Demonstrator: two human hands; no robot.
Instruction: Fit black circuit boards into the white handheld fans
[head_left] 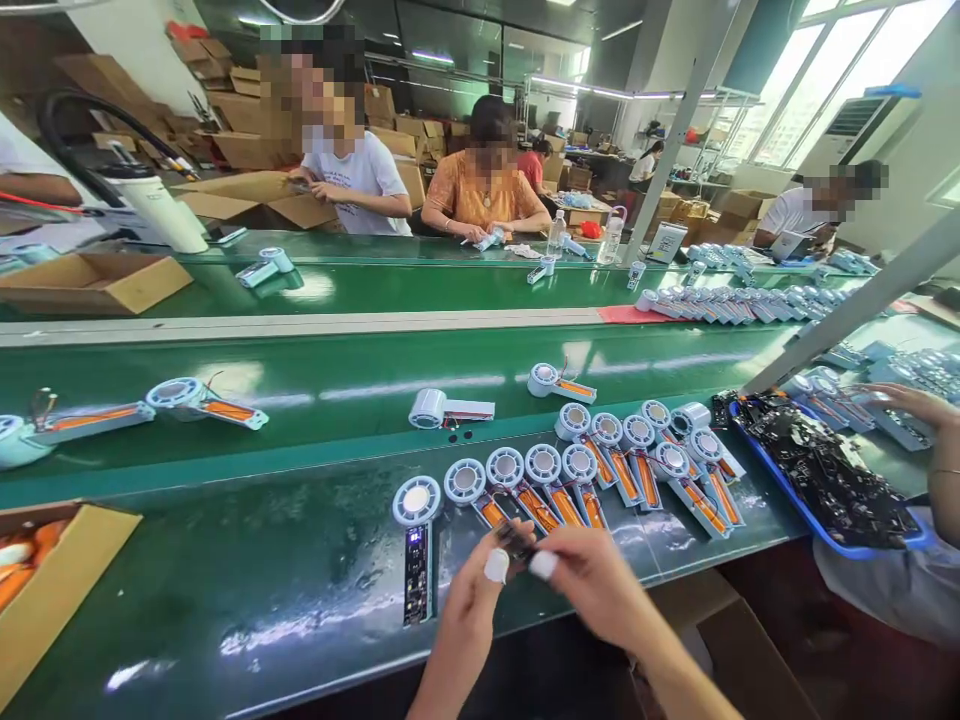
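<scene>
My left hand (472,605) and my right hand (600,585) meet above the front edge of the bench, both closed in a pinch on a small dark part (516,540). Fingers cover much of it, so its exact kind is unclear. White covers sit on both thumb tips. Left of my hands lies a light-blue handheld fan (417,499), its handle fitted with a black circuit board (416,580) showing a lit display. Just beyond my fingers, several open fan bodies (543,464) lie in a row, orange cells visible in their handles.
A blue tray (806,520) heaped with black parts stands right, near a co-worker's hand (911,405). More fan bodies lie on the green conveyor belt (352,385). An open carton (82,590) with orange contents sits at left. Several people work across the line.
</scene>
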